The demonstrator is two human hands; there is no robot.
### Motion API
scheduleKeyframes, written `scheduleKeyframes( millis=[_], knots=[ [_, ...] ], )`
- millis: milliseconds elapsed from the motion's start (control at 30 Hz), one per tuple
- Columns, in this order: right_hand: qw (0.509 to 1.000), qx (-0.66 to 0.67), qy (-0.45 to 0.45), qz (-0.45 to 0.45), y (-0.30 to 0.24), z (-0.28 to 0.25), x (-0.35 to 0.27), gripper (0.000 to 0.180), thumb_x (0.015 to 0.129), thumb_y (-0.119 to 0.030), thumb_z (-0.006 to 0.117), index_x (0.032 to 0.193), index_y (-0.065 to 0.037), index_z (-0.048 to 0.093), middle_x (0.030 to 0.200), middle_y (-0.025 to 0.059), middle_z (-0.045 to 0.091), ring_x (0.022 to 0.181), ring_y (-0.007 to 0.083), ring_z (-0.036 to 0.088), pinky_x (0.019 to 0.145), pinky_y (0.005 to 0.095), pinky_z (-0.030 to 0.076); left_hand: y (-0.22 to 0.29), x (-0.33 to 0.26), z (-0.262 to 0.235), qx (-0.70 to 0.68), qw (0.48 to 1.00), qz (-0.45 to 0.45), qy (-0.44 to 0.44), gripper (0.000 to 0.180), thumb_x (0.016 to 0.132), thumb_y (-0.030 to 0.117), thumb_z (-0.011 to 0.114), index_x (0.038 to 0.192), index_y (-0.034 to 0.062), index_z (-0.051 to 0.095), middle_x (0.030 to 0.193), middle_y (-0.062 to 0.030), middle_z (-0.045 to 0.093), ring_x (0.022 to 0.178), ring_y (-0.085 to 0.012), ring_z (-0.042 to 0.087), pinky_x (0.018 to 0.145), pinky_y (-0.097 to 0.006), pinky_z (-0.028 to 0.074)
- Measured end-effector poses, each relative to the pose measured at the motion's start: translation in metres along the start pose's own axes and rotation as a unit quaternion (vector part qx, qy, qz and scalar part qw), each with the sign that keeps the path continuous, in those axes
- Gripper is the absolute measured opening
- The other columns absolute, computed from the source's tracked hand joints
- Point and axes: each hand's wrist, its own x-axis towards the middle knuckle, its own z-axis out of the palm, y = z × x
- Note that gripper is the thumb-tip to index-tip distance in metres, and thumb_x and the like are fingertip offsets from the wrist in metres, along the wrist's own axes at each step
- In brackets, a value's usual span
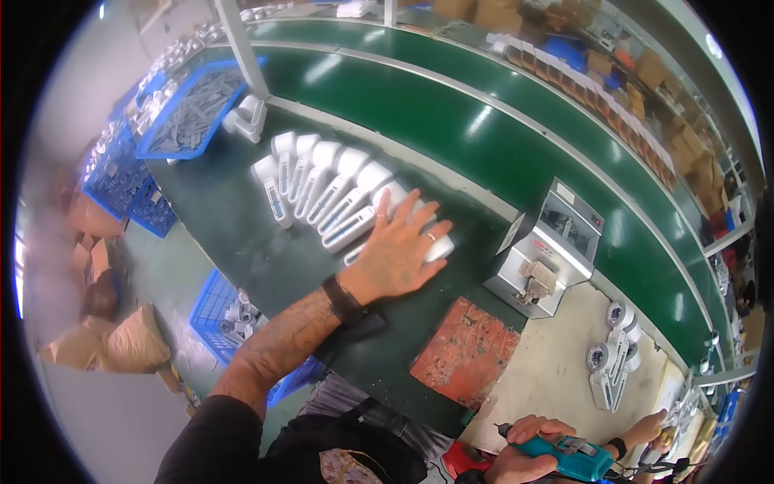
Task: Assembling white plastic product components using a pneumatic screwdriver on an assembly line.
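Note:
My left hand (399,250) lies flat, fingers spread, on the near end of a row of white handheld device housings (326,189) laid side by side on the dark green bench (242,242). It covers the last one or two housings without gripping them. A black wristband sits on that wrist. My right hand (528,452) is at the lower edge, closed around a teal electric screwdriver (576,458).
A grey metal fixture machine (544,250) stands right of the row, with an orange-red mat (466,351) in front of it. Blue trays of parts (189,113) sit at far left. A green conveyor belt (484,137) runs behind. Another person's hand (649,426) is at lower right, near more white housings (613,363).

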Motion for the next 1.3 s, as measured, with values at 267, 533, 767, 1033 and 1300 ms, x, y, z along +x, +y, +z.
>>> scheduleKeyframes(
  millis=[267, 533, 767, 1033, 1300],
  knots=[
    [0.999, -0.015, 0.017, -0.034, -0.003, -0.009, 0.016, 0.054, 0.093, -0.05, 0.066, 0.101, 0.0, 0.048, 0.065, 0.0112, 0.056, 0.051, 0.02, 0.055, 0.048, 0.031, 0.047, -0.042, 0.027, 0.003, -0.052, 0.998, -0.023, 0.035, 0.054, 0.084, 0.037, 0.072, 0.131, 0.015, 0.058, 0.139, -0.0159, 0.053, 0.138, -0.0413, 0.04, 0.114, -0.065, 0.023],
    [0.997, -0.006, 0.013, 0.081, -0.018, -0.015, 0.011, 0.073, 0.082, -0.064, 0.071, 0.107, 0.001, 0.049, 0.068, 0.0099, 0.054, 0.059, 0.0213, 0.056, 0.053, 0.0342, 0.045, 0.051, 0.038, -0.039, -0.202, 0.97, 0.012, 0.134, 0.036, 0.087, 0.021, 0.074, 0.116, 0.0025, 0.062, 0.115, -0.018, 0.063, 0.108, -0.0375, 0.059, 0.092, -0.045, 0.047],
    [0.998, -0.019, 0.027, 0.061, -0.027, -0.032, 0.0, 0.071, 0.083, -0.064, 0.07, 0.107, 0.0, 0.05, 0.07, 0.0099, 0.056, 0.06, 0.0206, 0.057, 0.052, 0.0323, 0.045, 0.268, 0.073, 0.043, -0.47, 0.825, 0.245, -0.193, 0.044, 0.094, 0.032, 0.065, 0.128, 0.005, 0.057, 0.085, -0.0155, 0.067, 0.08, -0.0316, 0.068, 0.074, -0.043, 0.053],
    [0.998, -0.005, 0.038, 0.054, -0.038, -0.068, -0.023, 0.042, 0.08, -0.021, 0.072, 0.111, 0.001, 0.057, 0.081, 0.0131, 0.067, 0.07, 0.0176, 0.064, 0.066, 0.0295, 0.051, 0.353, 0.062, 0.118, -0.393, 0.871, 0.237, -0.176, 0.062, 0.097, 0.047, 0.055, 0.138, -0.0004, 0.049, 0.101, -0.0202, 0.066, 0.094, -0.036, 0.065, 0.083, -0.045, 0.053],
    [0.996, -0.003, 0.032, 0.078, -0.02, -0.064, -0.003, 0.038, 0.071, 0.001, 0.055, 0.109, 0.004, 0.054, 0.08, 0.0138, 0.064, 0.072, 0.0206, 0.063, 0.068, 0.0326, 0.052, 0.303, 0.066, 0.093, -0.331, 0.905, 0.237, -0.128, 0.042, 0.095, 0.025, 0.061, 0.129, 0.0019, 0.052, 0.103, -0.0183, 0.063, 0.092, -0.0368, 0.064, 0.08, -0.045, 0.053]
  ],
)
